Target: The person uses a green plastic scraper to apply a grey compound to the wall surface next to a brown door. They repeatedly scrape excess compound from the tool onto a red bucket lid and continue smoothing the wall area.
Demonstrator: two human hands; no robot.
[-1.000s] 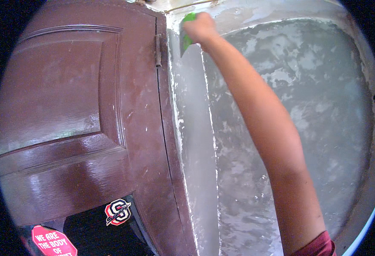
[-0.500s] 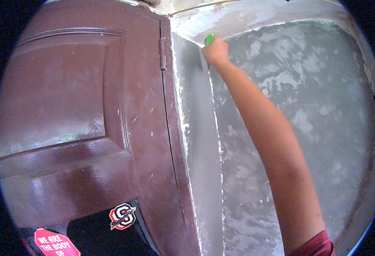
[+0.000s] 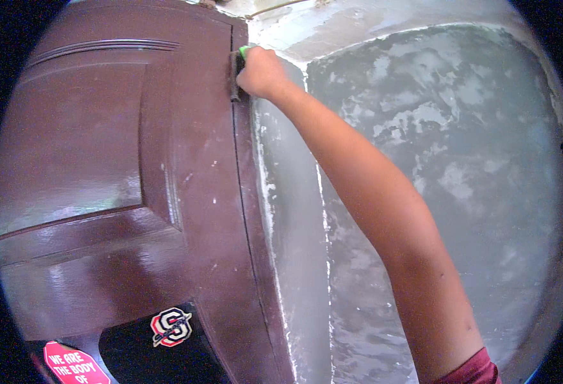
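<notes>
High up by the door frame, my right hand (image 3: 262, 73) is closed in a fist around a tool with a green handle (image 3: 243, 51). Only a bit of green shows past the fingers; the tool's working end is hidden, so its kind cannot be made out. The fist is beside a dark metal hinge (image 3: 235, 80) on the brown door (image 3: 89, 128), over the top of a narrow grey wall strip (image 3: 289, 160). Whether the tool touches the frame or the strip cannot be told. My left hand is out of view.
A broad grey wall with pale smeared patches (image 3: 461, 173) lies to the right of the corner. Above it runs a whitish, rough ledge (image 3: 352, 29). Low on the door are a black panel with a letter sticker (image 3: 171, 327) and a red sign (image 3: 75, 366).
My right hand has moved left with the green-handled tool, from the top of the wall corner to the door frame by the hinge. The view has shifted slightly.
</notes>
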